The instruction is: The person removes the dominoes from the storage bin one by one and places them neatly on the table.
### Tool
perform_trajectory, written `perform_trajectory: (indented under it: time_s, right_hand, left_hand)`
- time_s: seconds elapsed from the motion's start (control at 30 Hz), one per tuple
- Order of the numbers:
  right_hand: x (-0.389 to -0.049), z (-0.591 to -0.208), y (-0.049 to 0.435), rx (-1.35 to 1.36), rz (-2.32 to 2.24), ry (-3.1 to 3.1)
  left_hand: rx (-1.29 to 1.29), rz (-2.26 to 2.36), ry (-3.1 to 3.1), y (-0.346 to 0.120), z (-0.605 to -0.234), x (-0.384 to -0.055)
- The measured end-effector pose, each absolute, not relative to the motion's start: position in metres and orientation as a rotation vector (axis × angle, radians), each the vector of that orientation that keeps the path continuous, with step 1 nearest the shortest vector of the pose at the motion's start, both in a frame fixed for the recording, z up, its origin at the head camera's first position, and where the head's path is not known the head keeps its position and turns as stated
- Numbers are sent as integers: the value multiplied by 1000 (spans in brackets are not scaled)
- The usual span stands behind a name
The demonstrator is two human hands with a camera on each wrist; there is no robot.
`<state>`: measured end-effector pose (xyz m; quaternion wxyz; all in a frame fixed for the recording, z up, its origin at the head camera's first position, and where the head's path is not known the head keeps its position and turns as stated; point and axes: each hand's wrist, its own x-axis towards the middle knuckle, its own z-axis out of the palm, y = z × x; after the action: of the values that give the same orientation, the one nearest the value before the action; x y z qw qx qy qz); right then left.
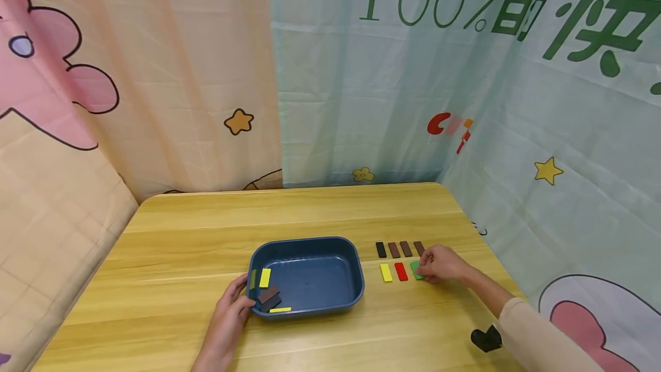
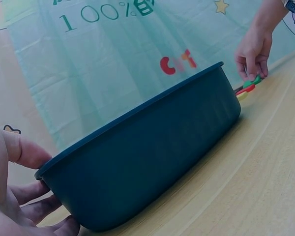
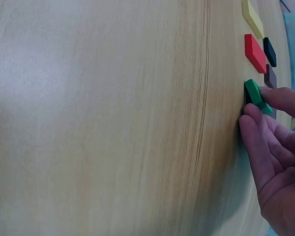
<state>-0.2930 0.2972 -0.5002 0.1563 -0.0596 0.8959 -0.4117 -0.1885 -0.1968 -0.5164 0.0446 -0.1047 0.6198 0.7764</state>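
Two things held: left grip (image 1: 230, 310) clasps blue tub (image 1: 322, 280), right grip (image 1: 441, 264) pinches green block (image 3: 254, 92)

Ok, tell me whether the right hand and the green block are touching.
Touching: the right wrist view shows the right hand pinching the green block, without a gap.

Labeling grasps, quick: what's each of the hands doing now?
Left hand: closed, holding the blue bin at one end.
Right hand: closed, pinching a green block.

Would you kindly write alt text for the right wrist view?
A right hand pinches a green block at a wooden table. Above it in the picture lie a red block and a yellow block, with darker blocks beside them.
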Motion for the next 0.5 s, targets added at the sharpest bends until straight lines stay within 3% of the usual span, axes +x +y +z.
perform_trajectory:
  time_s: [0.5]
  right_hand:
    - [-292, -500, 296, -203, -1144, 2619]
  left_hand:
    - [-318, 2352, 1902, -199, -516, -189]
